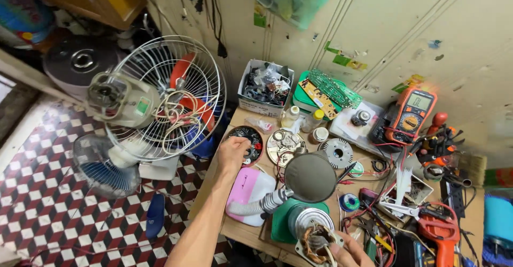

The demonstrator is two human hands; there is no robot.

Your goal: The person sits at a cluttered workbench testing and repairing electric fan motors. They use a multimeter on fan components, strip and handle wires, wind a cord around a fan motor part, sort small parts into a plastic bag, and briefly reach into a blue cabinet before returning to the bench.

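Just left of the grey desk lamp shade (310, 177), left hand (233, 152) curled at the rim of a round black motor cover (250, 141), grip unclear; below the shade, right hand (348, 253) half-closed round a copper-wound fan stator (318, 240), seemingly mid-teardown, calling for 1 steady hold.

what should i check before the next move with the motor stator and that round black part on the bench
1. Grip on the motor stator: the right hand touches it at the bench's near edge; firmness of hold: cannot tell.
2. Left hand on the round black part: fingers rest on its left rim: ok.
3. Desk lamp position: its shade hangs between the two hands and hides part of the bench: not ok.
4. Room around the stator: pliers, wires and an orange tool crowd its right side: not ok.
5. Standing fan beside the bench: close to the left arm, apart from it: ok.
6. Multimeter: screen lit, reading too small: cannot tell.
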